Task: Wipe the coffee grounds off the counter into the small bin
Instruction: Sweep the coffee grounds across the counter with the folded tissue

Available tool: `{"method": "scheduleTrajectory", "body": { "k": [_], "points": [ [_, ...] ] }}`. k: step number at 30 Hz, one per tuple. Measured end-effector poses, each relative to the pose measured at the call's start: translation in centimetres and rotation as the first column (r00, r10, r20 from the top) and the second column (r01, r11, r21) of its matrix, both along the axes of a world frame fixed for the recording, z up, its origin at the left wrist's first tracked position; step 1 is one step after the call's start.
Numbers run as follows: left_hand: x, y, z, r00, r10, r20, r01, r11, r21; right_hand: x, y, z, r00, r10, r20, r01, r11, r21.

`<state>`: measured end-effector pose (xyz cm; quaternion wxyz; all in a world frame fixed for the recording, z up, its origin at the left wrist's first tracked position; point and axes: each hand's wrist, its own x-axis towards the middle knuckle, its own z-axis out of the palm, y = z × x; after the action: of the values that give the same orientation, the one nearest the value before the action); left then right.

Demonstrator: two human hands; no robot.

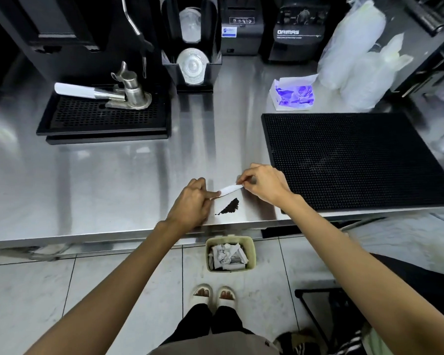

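A small dark pile of coffee grounds point(229, 207) lies on the steel counter point(118, 180) close to its front edge. Just behind the pile, a folded white tissue point(228, 189) is stretched between both hands. My left hand point(194, 202) pinches its left end and my right hand point(263, 183) pinches its right end. On the floor directly below the counter edge stands the small pale bin point(251, 252), holding crumpled white paper.
A black rubber bar mat point(356, 160) covers the counter to the right. A black drip tray point(105, 119) with a metal portafilter sits at back left, a lid holder and blender behind. A tissue pack point(294, 94) and plastic bags lie at back right.
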<state>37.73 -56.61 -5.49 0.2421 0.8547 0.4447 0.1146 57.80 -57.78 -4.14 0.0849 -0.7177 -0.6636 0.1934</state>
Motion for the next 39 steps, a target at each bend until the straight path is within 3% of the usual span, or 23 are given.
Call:
{"method": "scheduleTrajectory", "body": {
  "k": [15, 29, 35, 39],
  "points": [
    [-1.9, -2.6, -1.7, 0.969, -0.246, -0.025, 0.247, 0.956, 0.160, -0.6, -6.6, -1.4, 0.999, -0.038, -0.035, 0.039, 0.999, 0.020],
    [-1.7, -5.3, -2.6, 0.930, -0.364, -0.041, 0.356, 0.870, 0.340, 0.2, -10.7, -3.2, 0.998, 0.029, -0.050, -0.012, 0.949, 0.314],
    [-2.4, -5.4, -2.7, 0.957, -0.288, -0.026, 0.281, 0.909, 0.307, 0.0, -10.1, -3.0, 0.993, 0.058, -0.100, -0.028, 0.959, 0.283],
    [-3.3, -4.8, -2.2, 0.988, -0.111, 0.104, 0.089, 0.977, 0.195, -0.9, -7.8, -1.5, 0.990, 0.056, -0.127, -0.031, 0.981, 0.190]
  ]
}}
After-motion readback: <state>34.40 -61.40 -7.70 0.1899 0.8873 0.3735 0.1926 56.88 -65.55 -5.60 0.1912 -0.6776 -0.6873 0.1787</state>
